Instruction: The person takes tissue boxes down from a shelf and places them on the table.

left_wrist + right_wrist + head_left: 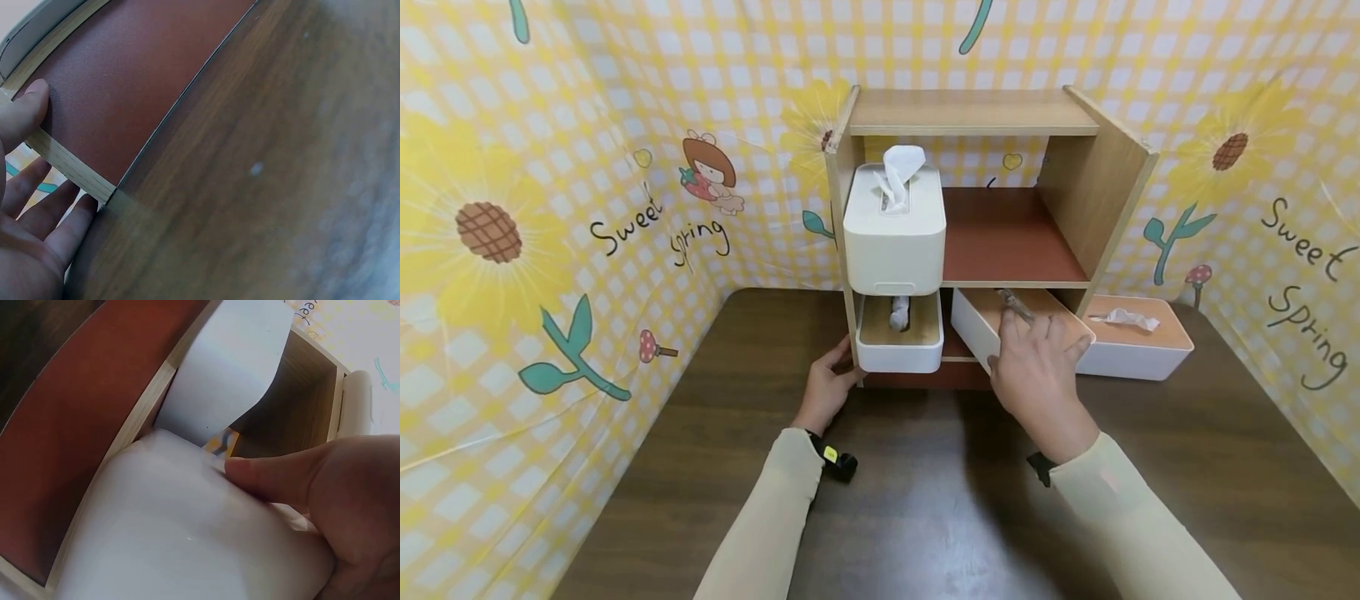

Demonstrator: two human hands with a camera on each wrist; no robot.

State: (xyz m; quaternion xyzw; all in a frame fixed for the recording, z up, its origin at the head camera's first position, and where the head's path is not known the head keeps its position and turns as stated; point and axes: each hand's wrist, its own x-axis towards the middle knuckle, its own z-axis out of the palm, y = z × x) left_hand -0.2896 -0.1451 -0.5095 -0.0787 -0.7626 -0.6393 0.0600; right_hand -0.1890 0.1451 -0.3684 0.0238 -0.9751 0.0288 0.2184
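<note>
My left hand grips the lower left side panel of a small wooden shelf. In the left wrist view its thumb lies on the inner face of the panel edge and the fingers sit behind it. My right hand holds a white tissue box with a wood-look lid by its near right corner. That box stands askew at the right lower compartment, its far part inside and its near corner sticking out. In the right wrist view the thumb presses its white side.
An all-white tissue box stands in the upper left, above another wood-lidded box; both reach past the shelf front. Right of the shelf, one more tissue box sits on the dark wooden table. Patterned cloth surrounds the table.
</note>
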